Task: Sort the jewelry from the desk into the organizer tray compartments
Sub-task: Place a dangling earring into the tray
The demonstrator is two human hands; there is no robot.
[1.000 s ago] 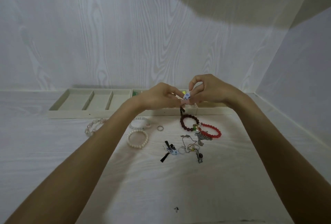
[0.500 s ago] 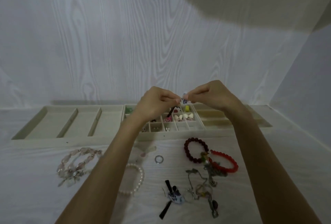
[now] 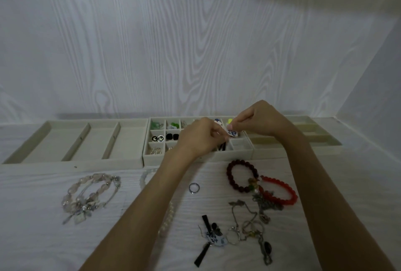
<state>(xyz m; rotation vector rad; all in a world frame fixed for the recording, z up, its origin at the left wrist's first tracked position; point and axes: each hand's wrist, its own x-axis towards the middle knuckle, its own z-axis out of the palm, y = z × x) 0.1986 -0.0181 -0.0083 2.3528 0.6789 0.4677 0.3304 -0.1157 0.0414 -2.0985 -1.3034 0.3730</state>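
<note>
From the head camera, both forearms are reaching forward from the lower edge and converging over the middle organizer tray [image 3: 245, 153], the one divided into many small compartments. The left hand [image 3: 198, 138] is sitting palm down with its knuckles up and fingers curled toward the right, pinching the near end of a small blue-and-white patterned earring [image 3: 232, 133]. The right hand [image 3: 259, 120] is arching higher, wrist raised, its thumb and forefinger pinching the far end of the same piece, so the earring is hanging between the two hands above the right-hand compartments of that tray. A dark tassel-like strip appears to be dangling below the left fingers into a front compartment, though what it joins to I cannot tell.

The small compartments are already holding green pieces, a black pair and a black-and-white round pair. A long-slotted tray [image 3: 71, 161] is lying to the left and another tray [image 3: 321, 140] to the right. On the desk [image 3: 32, 238], a dark red bead bracelet [image 3: 230, 175] is touching a bright red bead bracelet [image 3: 290, 192], a silver ring [image 3: 193, 188] is lying near the left forearm, a pale pink necklace [image 3: 86, 194] is lying further left, and tangled chains [image 3: 249, 223] are lying beside a second blue-and-white earring [image 3: 213, 238].
</note>
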